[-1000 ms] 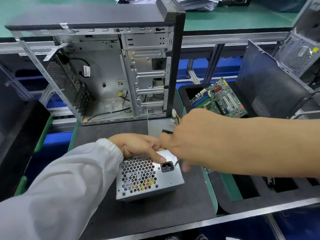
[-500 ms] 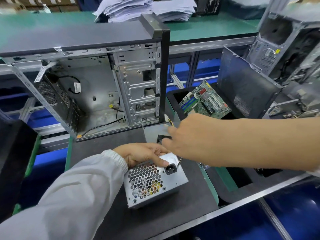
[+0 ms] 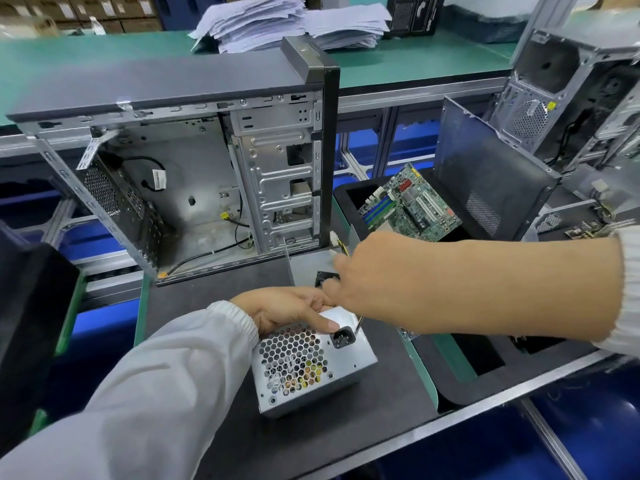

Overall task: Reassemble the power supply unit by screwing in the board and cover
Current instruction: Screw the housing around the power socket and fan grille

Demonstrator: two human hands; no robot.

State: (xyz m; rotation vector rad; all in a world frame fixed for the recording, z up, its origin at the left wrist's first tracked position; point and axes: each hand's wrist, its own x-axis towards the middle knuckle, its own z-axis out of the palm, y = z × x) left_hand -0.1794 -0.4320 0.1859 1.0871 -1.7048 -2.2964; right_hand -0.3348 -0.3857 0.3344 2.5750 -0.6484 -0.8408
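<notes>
Steadying the power supply unit [image 3: 311, 368] in its grip, the left hand [image 3: 291, 308] clasps it — right hand [image 3: 363, 282] grips a screwdriver [image 3: 358, 323].

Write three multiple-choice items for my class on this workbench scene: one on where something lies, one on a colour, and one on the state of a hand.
1. Where does the green circuit board lie?
A. Inside the open computer case
B. In a black tray right of the open computer case
C. On top of the power supply unit

2. What colour is the mat under the stacked papers at the back?
A. Green
B. Red
C. Yellow

3. What is the left hand doing?
A. Hanging idle off the bench
B. Lying flat on the papers
C. Gripping the top of the power supply unit

Answers:
1. B, the board leans in the black tray beside the open computer case.
2. A, the mat is plainly green.
3. C, its thumb lies on the vented face by the socket while the fingers curl over the top edge.
</notes>
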